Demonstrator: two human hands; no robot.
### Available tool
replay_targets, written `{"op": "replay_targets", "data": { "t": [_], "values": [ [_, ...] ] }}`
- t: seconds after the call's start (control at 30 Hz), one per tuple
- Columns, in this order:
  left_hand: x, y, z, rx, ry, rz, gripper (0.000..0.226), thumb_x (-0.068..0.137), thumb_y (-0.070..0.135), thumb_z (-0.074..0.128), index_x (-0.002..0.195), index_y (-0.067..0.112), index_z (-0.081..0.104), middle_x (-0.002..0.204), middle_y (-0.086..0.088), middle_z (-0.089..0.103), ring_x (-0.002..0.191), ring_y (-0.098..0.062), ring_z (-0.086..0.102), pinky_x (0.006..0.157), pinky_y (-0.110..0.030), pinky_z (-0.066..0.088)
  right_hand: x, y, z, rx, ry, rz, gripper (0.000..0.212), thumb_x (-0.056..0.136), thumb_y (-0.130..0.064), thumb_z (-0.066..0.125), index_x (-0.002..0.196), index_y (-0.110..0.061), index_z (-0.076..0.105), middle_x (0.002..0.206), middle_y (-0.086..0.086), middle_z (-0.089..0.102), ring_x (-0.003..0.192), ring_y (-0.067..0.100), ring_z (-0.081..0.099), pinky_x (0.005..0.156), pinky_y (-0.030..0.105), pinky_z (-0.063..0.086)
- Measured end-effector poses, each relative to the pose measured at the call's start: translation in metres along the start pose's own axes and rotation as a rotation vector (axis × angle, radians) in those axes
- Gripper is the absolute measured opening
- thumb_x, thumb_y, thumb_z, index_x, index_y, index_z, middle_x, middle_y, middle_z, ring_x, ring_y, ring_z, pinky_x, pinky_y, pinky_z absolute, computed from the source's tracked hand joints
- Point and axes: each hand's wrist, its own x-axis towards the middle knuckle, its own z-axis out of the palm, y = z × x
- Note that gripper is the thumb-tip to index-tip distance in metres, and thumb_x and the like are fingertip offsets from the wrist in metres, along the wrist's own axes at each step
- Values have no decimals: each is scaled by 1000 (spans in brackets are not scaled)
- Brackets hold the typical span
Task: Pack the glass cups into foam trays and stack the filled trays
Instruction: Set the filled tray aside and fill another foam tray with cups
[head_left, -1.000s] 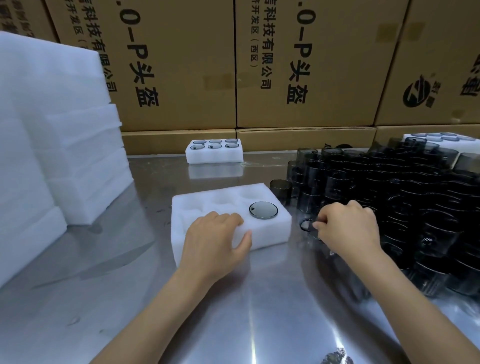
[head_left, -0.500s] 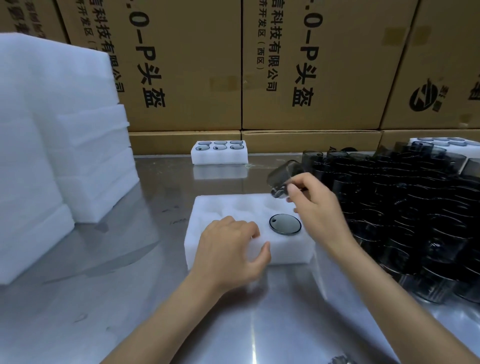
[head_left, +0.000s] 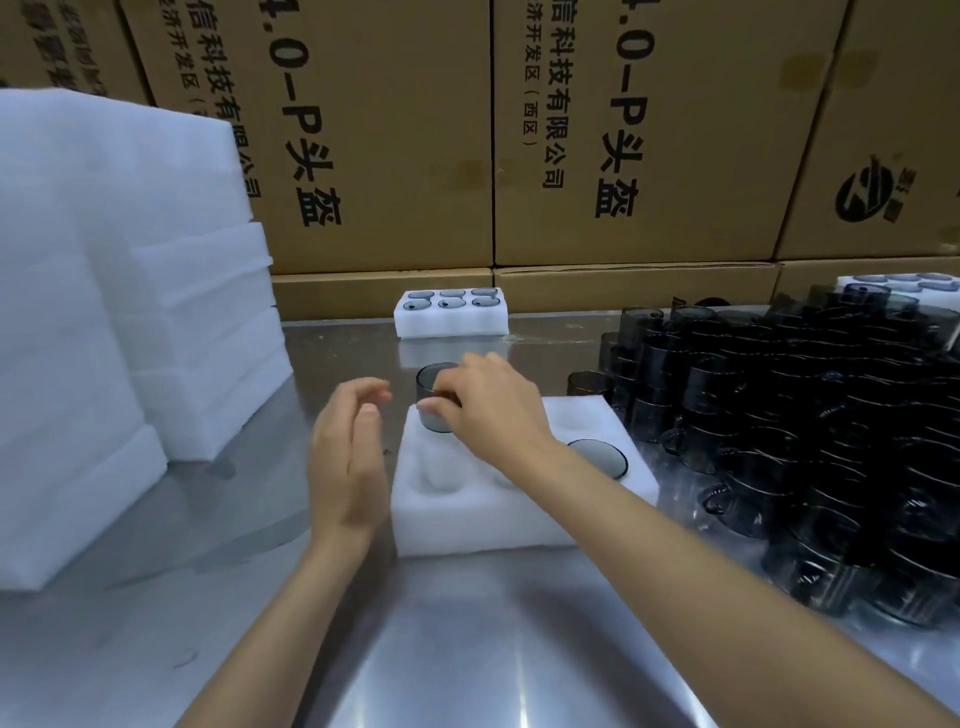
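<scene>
Over foam tray (head_left: 519, 514) far-left pocket: right hand (head_left: 493, 405) pinches upright glass cup (head_left: 434, 402); left hand (head_left: 348, 457) spread.

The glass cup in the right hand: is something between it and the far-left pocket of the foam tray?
Nothing visible blocks it. The right hand holds the glass cup directly over the foam tray at its far-left corner. The left hand stays beside the tray.

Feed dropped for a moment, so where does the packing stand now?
Done: a filled tray at the back; one cup seated in the near tray. In hand: the right hand lowers a cup over a far-left pocket. Left: other pockets, the cup pile, stacking.
</scene>
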Motion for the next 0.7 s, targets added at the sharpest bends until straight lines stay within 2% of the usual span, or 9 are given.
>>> {"op": "replay_targets", "data": {
  "t": [0.07,0.13,0.23,0.37,0.47,0.53,0.6,0.63,0.7],
  "values": [
    [-1,-8,5,-28,-99,-16,44,88,30,28,122,21,54,120,9,56,117,-12,50,102,-37,39,0,-4,3,-18,1,-29,32,93,-47,49,92,-19,65,84,-4,42,96,19,42,62,30,28],
    [-3,-13,8,-15,-193,24,48,90,34,26,132,24,47,133,11,47,127,-9,42,108,-30,31,-2,-7,5,-19,7,-54,29,93,-45,51,94,-20,66,83,-4,42,97,20,43,61,30,29],
    [-2,-14,8,0,-255,93,56,88,44,21,132,21,47,134,13,45,129,-9,41,109,-24,27,-7,-6,10,0,26,-43,27,94,-43,50,98,-23,67,83,-4,43,100,19,43,60,29,29],
    [-3,-14,9,33,-316,116,63,86,45,18,129,14,52,131,10,48,128,-13,40,108,-12,20,-10,-5,11,-20,0,-33,29,94,-43,47,100,-23,68,80,-6,41,90,17,40,54,27,22],
    [-4,-13,8,47,-342,100,59,86,48,17,128,23,50,130,17,45,129,-5,35,106,-6,15,-12,-3,9,35,-22,12,27,93,-42,50,96,-22,68,83,-4,48,96,19,44,63,29,32],
    [-4,-13,6,52,-349,85,59,86,51,18,131,27,49,132,25,41,132,2,29,106,-4,13,-14,-1,8,69,23,19,26,92,-40,52,105,-23,65,100,-5,57,106,17,43,72,30,39],
    [-3,-13,4,63,-367,68,62,85,54,19,135,28,45,136,25,38,136,1,25,111,-13,13,-16,1,5,90,57,8,37,90,-34,50,125,-23,56,126,-7,55,118,16,39,88,31,40],
    [-3,-14,3,95,-386,69,64,84,55,18,136,28,44,138,25,37,139,0,23,114,-21,12,-18,3,4,96,25,4,45,90,-32,48,134,-21,48,138,-7,48,127,16,34,96,32,37],
    [-3,-16,1,182,-446,88,68,82,58,15,135,29,46,139,24,36,141,-1,21,115,-28,8,-24,9,2,71,-154,2,57,92,-31,41,146,-18,31,155,-6,26,140,14,19,109,33,24]
  ]
}}
